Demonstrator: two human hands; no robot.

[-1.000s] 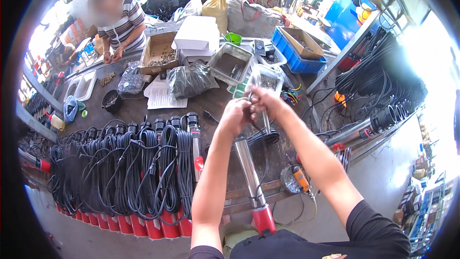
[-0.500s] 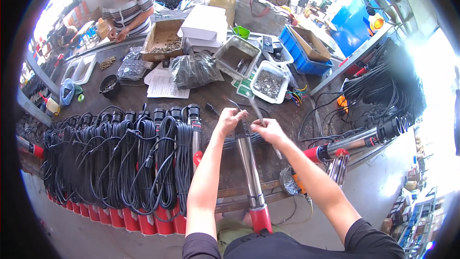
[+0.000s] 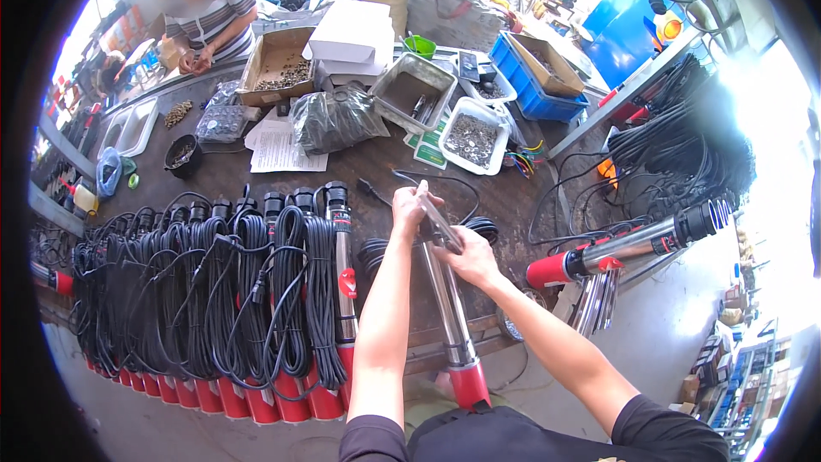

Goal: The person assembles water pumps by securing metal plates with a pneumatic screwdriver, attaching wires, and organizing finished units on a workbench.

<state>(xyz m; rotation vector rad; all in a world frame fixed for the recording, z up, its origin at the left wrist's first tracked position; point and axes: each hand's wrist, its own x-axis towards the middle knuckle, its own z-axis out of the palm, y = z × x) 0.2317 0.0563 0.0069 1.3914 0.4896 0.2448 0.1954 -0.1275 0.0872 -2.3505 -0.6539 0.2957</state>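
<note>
A steel tube-shaped pump [image 3: 446, 308] with a red end [image 3: 469, 385] leans from the table's near edge toward my body. My left hand [image 3: 408, 212] is closed at its upper end; what the fingers grip there is hidden. My right hand [image 3: 470, 257], just right of the pump's top, is closed on a grey metal bar [image 3: 441, 224]. The bar slants up and left across the pump's top, its far end beside my left fingertips. A black cable [image 3: 449, 176] loops on the table beyond my hands.
A row of similar pumps with coiled black cables [image 3: 295, 291] stands at left. Another pump [image 3: 624, 250] lies at right. Farther back are a white tub of small metal parts [image 3: 445, 147], a grey bin [image 3: 382, 101], a black plastic bag [image 3: 329, 139] and a co-worker [image 3: 209, 13].
The metal bar has swung from upright, right of the pump, to slanting across its top. My right hand has moved lower and closer to the pump. The view has shifted slightly.
</note>
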